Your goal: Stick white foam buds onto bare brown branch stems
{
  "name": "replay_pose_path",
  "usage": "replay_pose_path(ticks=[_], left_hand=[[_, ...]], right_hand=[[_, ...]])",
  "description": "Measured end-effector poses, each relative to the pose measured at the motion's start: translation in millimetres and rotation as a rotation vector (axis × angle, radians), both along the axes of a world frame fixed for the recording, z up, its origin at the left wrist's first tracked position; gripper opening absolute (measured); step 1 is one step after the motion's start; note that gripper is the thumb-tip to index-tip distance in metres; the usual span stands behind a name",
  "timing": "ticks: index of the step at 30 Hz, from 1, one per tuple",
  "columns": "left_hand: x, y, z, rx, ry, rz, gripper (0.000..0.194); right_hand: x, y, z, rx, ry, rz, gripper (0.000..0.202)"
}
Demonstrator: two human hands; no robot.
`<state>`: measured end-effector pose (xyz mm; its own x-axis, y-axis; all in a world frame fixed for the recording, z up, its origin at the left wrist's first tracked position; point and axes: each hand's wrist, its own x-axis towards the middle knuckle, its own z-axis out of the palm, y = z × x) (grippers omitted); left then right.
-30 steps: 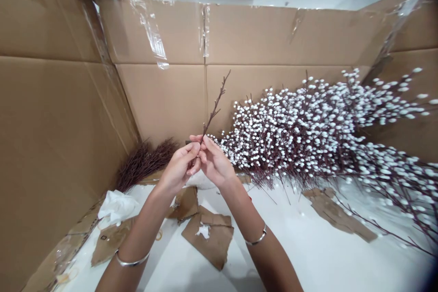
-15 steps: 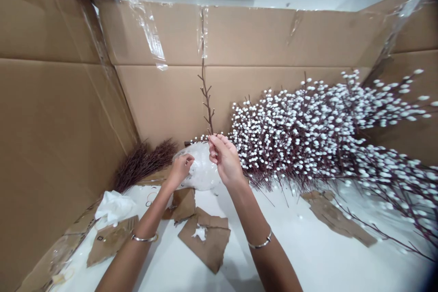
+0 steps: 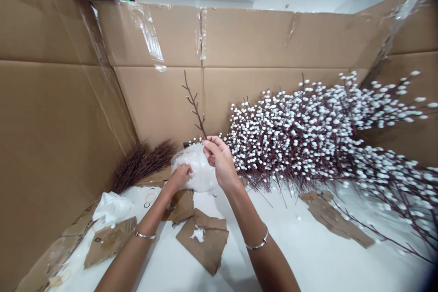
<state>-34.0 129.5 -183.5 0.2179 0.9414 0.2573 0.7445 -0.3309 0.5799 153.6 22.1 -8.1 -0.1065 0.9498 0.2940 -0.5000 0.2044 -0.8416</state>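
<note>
A bare brown twig (image 3: 195, 108) with short side stubs rises from my right hand (image 3: 221, 159), pinched near its lower end between thumb and fingers. It leans to the left in front of the cardboard wall. Below it lies a clear plastic bag (image 3: 201, 173) with white contents. My left hand (image 3: 181, 177) is at the bag's left side, its fingers curled together at the plastic. Whatever those fingertips hold, if anything, is hidden.
Stems with white buds (image 3: 294, 132) are heaped at the right. Bare brown twigs (image 3: 140, 164) lie in the left corner. Torn cardboard (image 3: 208, 248) and crumpled white plastic (image 3: 111, 207) rest on the white table (image 3: 273, 246). Tall cardboard walls (image 3: 260, 41) enclose the back and sides.
The twig has tipped from nearly upright to leaning left, and its top is lower. My right hand has shifted slightly left. My left hand has moved a little lower against the bag.
</note>
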Motion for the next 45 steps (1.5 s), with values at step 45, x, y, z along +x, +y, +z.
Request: replay_pose_path(ticks=[45], left_hand=[[29, -96, 163.4, -0.179, -1.519, -0.193, 0.036]], right_hand=[[-18, -4, -11.8, 0.185, -0.222, 0.058, 0.020]])
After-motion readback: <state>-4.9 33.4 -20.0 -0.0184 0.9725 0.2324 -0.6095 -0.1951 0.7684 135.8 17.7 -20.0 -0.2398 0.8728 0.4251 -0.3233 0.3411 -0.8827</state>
